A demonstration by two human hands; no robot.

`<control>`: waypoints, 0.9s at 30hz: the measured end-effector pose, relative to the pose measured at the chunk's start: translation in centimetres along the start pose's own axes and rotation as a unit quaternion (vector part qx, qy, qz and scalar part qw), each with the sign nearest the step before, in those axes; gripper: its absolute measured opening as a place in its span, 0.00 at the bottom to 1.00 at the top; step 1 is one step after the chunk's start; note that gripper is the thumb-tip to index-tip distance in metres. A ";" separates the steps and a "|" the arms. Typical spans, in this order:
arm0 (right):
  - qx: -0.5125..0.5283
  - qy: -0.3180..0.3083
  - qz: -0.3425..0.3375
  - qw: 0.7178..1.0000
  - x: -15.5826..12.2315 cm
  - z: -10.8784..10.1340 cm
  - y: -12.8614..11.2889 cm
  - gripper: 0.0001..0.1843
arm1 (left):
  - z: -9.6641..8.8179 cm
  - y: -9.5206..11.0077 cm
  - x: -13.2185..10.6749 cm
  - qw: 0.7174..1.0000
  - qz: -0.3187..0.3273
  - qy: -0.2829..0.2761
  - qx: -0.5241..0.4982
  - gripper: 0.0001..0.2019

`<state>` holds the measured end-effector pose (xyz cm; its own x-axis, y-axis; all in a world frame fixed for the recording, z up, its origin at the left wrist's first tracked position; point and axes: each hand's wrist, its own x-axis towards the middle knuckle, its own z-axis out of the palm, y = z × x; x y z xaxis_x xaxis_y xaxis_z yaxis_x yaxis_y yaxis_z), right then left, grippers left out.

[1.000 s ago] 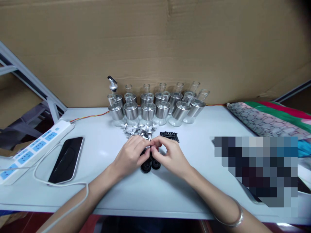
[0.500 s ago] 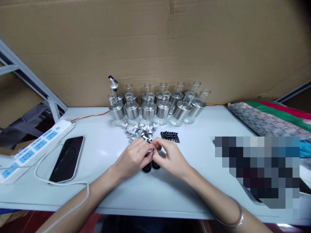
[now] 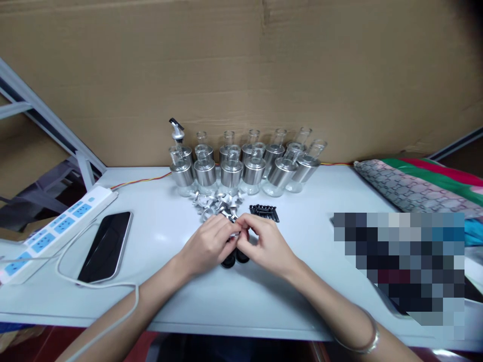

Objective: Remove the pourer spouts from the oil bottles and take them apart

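My left hand is closed, its thumb and fingers pinched round a small silver pourer top, mostly hidden by the fingers. Fingertip to fingertip with it, my right hand is also closed in a pinch; what lies between its fingers is hidden. Below the hands sit two black round stoppers, partly covered. Just beyond the fingers lies a heap of silver pourer tops. Small black flip caps lie in a bunch to its right.
Several glass bottles with metal sleeves stand in two rows at the back; one carries a finished pourer. On the left are a phone, a white cable and a power strip. Patterned fabric lies right.
The view has shifted very slightly. Both hands stay pinched together in the same place, with no clear change in what they hold.
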<state>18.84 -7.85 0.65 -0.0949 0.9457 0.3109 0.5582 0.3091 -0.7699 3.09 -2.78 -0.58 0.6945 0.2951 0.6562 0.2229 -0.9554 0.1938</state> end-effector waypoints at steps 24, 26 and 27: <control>0.005 0.023 -0.060 0.998 0.1 -0.7 0.2 0.04 | 0.0 -0.4 -0.1 0.999 -0.042 0.013 -0.011 0.07; -0.002 0.027 -0.074 0.997 0.2 -0.7 0.3 0.04 | -0.1 -0.4 -0.1 0.999 -0.053 0.011 0.002 0.06; -0.007 0.029 -0.082 0.996 0.2 -0.8 0.3 0.04 | -0.1 -0.4 -0.1 0.998 -0.054 0.011 0.008 0.06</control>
<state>19.66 -7.64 0.89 -0.1377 0.8750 0.4641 0.5512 0.4570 -0.6981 2.81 -2.46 -0.63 0.6502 0.3963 0.6482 0.3066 -0.9175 0.2535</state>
